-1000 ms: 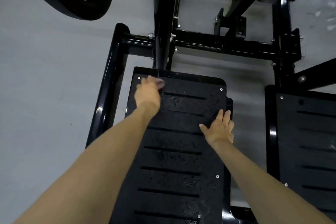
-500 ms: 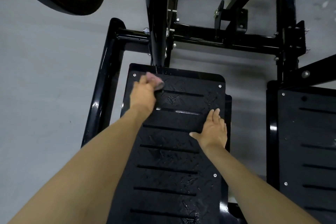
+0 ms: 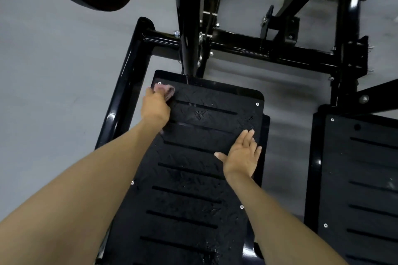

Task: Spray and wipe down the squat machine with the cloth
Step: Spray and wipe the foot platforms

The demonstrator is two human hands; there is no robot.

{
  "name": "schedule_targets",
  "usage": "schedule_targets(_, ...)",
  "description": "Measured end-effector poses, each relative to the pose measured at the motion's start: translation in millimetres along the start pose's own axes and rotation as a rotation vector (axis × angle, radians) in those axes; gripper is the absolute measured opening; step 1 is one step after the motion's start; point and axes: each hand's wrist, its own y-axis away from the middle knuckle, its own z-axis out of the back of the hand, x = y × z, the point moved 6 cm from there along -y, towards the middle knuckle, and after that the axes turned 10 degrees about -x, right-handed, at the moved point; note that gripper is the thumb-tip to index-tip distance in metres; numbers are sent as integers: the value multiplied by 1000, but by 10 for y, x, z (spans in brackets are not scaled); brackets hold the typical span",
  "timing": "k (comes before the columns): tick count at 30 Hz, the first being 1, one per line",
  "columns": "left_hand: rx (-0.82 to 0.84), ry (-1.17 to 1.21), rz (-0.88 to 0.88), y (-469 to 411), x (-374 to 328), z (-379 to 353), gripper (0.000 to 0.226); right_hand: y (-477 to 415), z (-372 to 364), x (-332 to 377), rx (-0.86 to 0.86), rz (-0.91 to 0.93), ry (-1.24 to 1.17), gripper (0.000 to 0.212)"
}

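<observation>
Item: squat machine (image 3: 301,58), black frame on a grey floor (image 3: 53,92). Work in hand is on the left footplate (image 3: 193,178), which is slotted, textured and wet-looking in patches.
Cloth (image 3: 164,89): pinkish, bunched, lying on the plate's far left corner just beside the corner screw.
Left hand (image 3: 155,106): fingers closed round the cloth, pressing it down.
Right hand (image 3: 241,157): fingers straight, palm flat on the plate near its right edge, holding nothing.
Method, as judged: finish the corner under even pressure, then draw overlapping strokes along the slots toward the near end.
Clearances: upright post (image 3: 187,17) meets the far edge just right of the cloth; side tube (image 3: 127,84) runs close on the left; open plate lies rightward and nearer; right footplate (image 3: 361,178) sits apart across a floor gap
</observation>
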Motion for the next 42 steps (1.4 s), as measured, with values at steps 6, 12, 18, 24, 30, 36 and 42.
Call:
schedule_targets(6, 393, -79, -433, 567, -395, -444, 58, 4, 43, 24, 4, 9, 25, 105)
schedule_targets(12, 84, 61, -255, 339, -333, -89, 54, -5, 26, -43, 63, 40, 23, 116)
schedule_targets(18, -1, -48, -69, -58, -290, 41, 48, -22, -27, -56, 67, 52, 104, 123)
schedule_targets(24, 230, -130, -508, 365, -707, -413, 60, -8, -2, -17, 82, 39, 140, 122)
schedule_targets(30, 37, 48, -558, 122, -780, -128, 46, -2, -8, 37, 133, -20, 91, 122)
schedule_targets(36, 82, -235, -253, -85, -509, -70, 55, -12, -13, 61, 120, -43, 81, 122)
schedule_targets(42, 238, -252, -706, 371, -919, -478, 64, 5, -1, 47, 106, -42, 61, 121)
